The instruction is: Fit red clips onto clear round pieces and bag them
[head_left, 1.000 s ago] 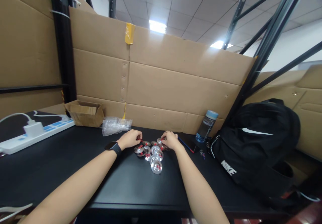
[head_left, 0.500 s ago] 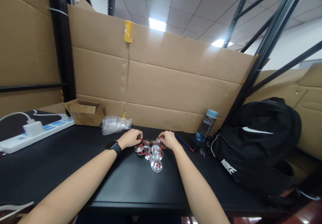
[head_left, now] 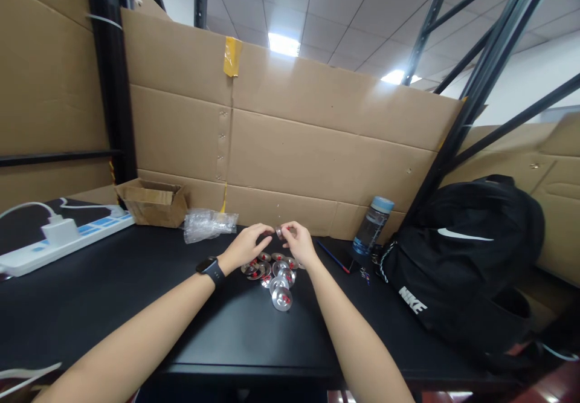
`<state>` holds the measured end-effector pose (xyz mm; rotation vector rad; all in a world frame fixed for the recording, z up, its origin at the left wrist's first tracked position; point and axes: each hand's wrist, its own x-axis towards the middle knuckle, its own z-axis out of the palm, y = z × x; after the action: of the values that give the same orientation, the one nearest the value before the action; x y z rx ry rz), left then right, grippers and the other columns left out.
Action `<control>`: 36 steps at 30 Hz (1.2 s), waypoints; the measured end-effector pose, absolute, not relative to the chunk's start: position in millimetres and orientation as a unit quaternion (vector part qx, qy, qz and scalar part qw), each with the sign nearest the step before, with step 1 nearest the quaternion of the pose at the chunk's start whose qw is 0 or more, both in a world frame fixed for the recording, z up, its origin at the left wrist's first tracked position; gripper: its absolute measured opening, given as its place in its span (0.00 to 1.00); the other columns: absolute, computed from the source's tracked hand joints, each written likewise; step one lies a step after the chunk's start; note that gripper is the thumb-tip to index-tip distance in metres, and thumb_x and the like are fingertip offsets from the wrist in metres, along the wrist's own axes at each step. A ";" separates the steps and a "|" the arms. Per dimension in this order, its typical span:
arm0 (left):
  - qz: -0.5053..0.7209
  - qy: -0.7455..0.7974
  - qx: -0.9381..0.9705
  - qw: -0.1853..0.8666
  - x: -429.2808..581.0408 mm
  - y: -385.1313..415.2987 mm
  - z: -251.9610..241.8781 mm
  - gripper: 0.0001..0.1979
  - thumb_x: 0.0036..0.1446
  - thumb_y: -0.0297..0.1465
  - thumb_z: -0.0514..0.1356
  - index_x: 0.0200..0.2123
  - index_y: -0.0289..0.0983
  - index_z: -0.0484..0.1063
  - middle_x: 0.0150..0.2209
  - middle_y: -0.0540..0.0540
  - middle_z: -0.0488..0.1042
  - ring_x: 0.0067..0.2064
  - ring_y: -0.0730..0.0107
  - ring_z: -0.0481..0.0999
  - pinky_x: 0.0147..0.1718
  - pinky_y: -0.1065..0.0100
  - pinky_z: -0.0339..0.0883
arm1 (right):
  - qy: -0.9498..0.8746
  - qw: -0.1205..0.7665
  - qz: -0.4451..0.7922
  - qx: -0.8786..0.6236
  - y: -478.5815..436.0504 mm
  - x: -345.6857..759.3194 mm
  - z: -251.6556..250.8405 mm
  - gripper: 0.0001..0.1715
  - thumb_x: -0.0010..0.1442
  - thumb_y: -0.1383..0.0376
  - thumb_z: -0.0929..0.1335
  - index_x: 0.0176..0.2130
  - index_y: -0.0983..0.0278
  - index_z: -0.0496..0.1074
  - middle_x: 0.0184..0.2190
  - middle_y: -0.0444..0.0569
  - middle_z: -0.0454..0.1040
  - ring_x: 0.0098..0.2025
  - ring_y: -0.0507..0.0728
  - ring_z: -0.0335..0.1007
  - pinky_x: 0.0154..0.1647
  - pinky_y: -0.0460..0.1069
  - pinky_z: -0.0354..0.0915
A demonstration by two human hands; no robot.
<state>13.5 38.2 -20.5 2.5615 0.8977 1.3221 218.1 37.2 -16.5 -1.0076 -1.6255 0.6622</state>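
Note:
Several shiny metal discs with red marks (head_left: 281, 298) lie in an overlapping cluster on the black table. Above the far side of the cluster, my right hand (head_left: 298, 243) pinches one metal disc (head_left: 279, 232), which is tilted on edge. My left hand (head_left: 248, 246) is just left of that disc, its thumb and fingers apart with nothing between them. A dark watch sits on my left wrist.
A cardboard box (head_left: 154, 203), clear plastic wrap (head_left: 209, 224) and a white power strip (head_left: 67, 243) are at the left. To the right stand a water bottle (head_left: 373, 226) and a black backpack (head_left: 462, 270), with a pen (head_left: 333, 256) nearby. Cardboard panels (head_left: 317, 149) rise behind.
Both hands have risen from the cluster and come closer together. My right hand has lifted a disc off the table, and my left fingers have spread.

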 end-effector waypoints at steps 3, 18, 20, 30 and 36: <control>0.482 0.293 0.819 0.100 18.5 32.5 -17.4 0.10 0.66 0.35 0.56 0.44 0.38 0.74 0.41 0.45 0.78 0.42 0.65 0.77 0.44 0.66 0.68 | -0.650 0.543 0.373 -0.379 29.1 200.2 -15.9 0.18 0.57 0.50 0.71 0.37 0.63 0.72 0.45 0.51 0.77 0.32 0.55 0.78 0.29 0.49 0.75; 0.461 0.350 0.808 0.113 13.4 28.8 -15.2 0.05 0.56 0.29 0.60 0.30 0.35 0.74 0.28 0.50 0.78 0.30 0.71 0.73 0.34 0.71 0.65 | -0.614 0.525 0.457 -0.372 7.7 187.3 -2.6 0.23 0.47 0.49 0.77 0.32 0.64 0.73 0.28 0.45 0.78 0.27 0.53 0.75 0.30 0.48 0.74; 0.460 0.349 0.808 0.117 13.6 26.8 -14.5 0.03 0.54 0.29 0.61 0.29 0.35 0.74 0.27 0.50 0.77 0.29 0.72 0.73 0.33 0.72 0.65 | -0.620 0.520 0.450 -0.378 6.9 186.6 -2.6 0.24 0.46 0.49 0.78 0.31 0.64 0.73 0.29 0.46 0.78 0.27 0.54 0.74 0.30 0.49 0.74; 0.420 0.368 0.817 0.142 -2.8 53.2 -27.4 0.08 0.52 0.26 0.60 0.37 0.36 0.76 0.30 0.50 0.80 0.31 0.71 0.77 0.34 0.72 0.67 | -0.710 0.479 0.132 -0.500 30.2 223.5 -4.6 0.10 0.52 0.61 0.70 0.37 0.62 0.73 0.34 0.46 0.79 0.33 0.55 0.75 0.38 0.48 0.68; 0.254 0.403 0.876 0.068 -40.0 85.5 -45.8 0.10 0.54 0.26 0.58 0.35 0.38 0.81 0.34 0.46 0.82 0.36 0.66 0.80 0.39 0.70 0.67 | -0.725 0.258 0.023 -0.638 46.0 279.7 -18.6 0.10 0.49 0.68 0.71 0.35 0.61 0.75 0.37 0.48 0.79 0.38 0.55 0.74 0.37 0.46 0.62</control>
<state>-40.0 85.5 -45.8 2.6402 1.2140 0.7661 279.7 46.0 -18.6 -1.7311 -1.9654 0.0635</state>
